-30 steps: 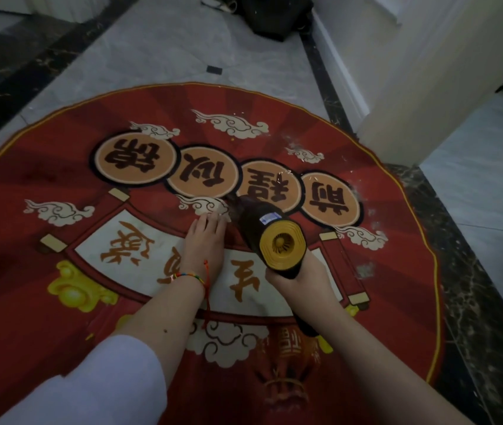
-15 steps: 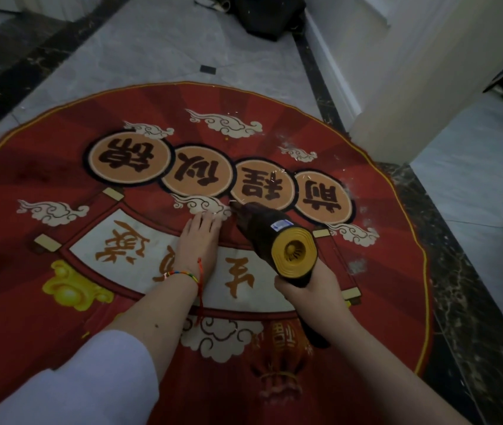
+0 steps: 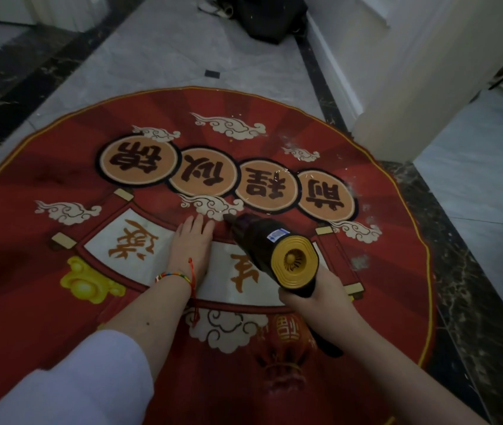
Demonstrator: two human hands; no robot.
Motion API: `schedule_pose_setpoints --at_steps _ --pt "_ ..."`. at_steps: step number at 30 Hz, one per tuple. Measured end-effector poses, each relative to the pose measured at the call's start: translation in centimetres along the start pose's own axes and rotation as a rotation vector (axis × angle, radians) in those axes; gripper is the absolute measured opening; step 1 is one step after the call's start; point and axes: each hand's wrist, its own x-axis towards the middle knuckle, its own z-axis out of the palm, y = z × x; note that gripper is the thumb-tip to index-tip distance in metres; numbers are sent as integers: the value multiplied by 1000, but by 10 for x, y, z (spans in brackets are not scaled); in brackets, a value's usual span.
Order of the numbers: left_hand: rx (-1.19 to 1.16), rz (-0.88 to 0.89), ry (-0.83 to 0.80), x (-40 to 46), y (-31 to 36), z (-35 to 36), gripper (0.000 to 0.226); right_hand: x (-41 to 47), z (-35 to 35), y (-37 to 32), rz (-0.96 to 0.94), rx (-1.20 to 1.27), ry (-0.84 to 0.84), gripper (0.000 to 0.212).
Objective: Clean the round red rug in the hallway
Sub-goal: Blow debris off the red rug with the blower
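The round red rug with cream clouds, orange medallions and a scroll design covers most of the floor in front of me. My left hand lies flat on the rug's white scroll, fingers straight and pressing down. My right hand grips the handle of a black handheld vacuum with a gold rear cap. Its nozzle points down at the rug just right of my left fingertips, by a cream cloud. Small white specks lie scattered on the rug near the medallions and toward its right side.
Grey marble floor with dark borders surrounds the rug. A white wall corner stands just off the rug's far right edge. A black bag sits on the floor farther down the hallway.
The vacuum and my right hand have shifted a little to the right across the rug. My left hand stays flat on the scroll.
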Motion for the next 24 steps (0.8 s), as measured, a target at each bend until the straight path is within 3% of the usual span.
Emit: schedule_pose_setpoints --at_steps 6,18,24 --pt "15 -21 -26 -9 1 -5 52 14 16 -6 -17 80 13 30" --pt "62 -27 -61 -9 2 -7 54 34 30 -14 -15 133 72 29" --pt "42 -25 -65 -9 2 -7 53 0 17 -1 4 48 80 36"
